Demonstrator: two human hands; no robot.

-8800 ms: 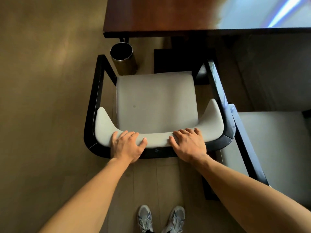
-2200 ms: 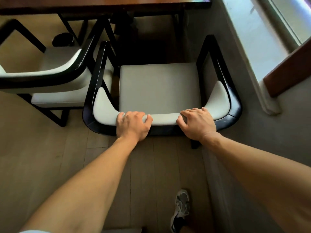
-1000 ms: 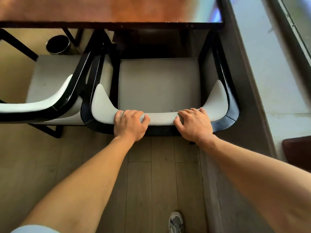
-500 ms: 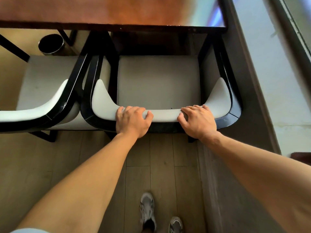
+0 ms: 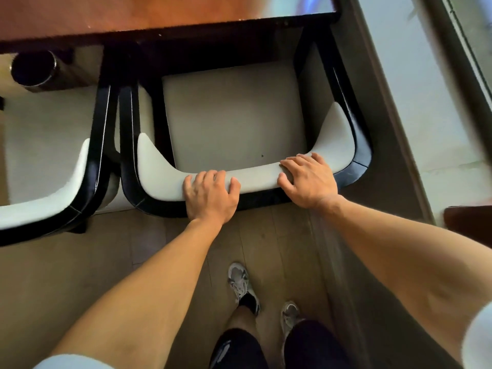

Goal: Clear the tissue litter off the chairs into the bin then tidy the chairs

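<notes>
Two hands, left hand (image 5: 210,194) and right hand (image 5: 308,179), gripped pale padded backrest of black-framed armchair (image 5: 234,115) tucked under wooden table (image 5: 133,14); second armchair (image 5: 53,161) cropped left, bin (image 5: 33,67) blurred, partly hidden.

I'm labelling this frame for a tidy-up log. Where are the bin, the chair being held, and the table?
bin (image 5: 32,66), head view, on its dark round opening.
chair (image 5: 234,113), head view, on the pale seat cushion.
table (image 5: 133,12), head view, on its bare wooden top.
</notes>
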